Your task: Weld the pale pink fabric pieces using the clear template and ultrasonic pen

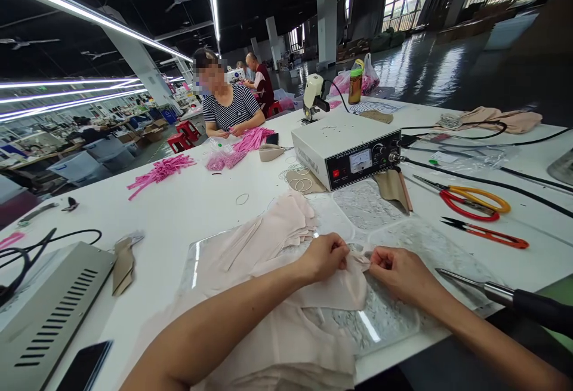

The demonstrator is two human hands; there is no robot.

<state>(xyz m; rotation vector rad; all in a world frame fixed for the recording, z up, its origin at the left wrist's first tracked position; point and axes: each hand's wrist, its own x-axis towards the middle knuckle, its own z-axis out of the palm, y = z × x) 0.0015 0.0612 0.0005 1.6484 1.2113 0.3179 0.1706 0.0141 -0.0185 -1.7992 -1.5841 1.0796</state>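
My left hand (326, 256) and my right hand (400, 271) meet over a glass plate (394, 313) on the white table (188, 200). Both pinch the edge of a pale pink fabric piece (335, 289) between their fingertips. A stack of similar pale pink pieces (268, 233) lies just left of my left hand, and more fabric (286, 349) spreads under my forearm. A metal-tipped tool with a black handle (501, 292) lies to the right of my right hand.
A white control box with a dial (347, 149) stands behind the plate. Red-and-yellow scissors (470, 200) and orange snips (487, 233) lie at right. A grey box (49, 307) sits at left. A person in a striped shirt (230, 110) handles pink strips (253, 138) across the table.
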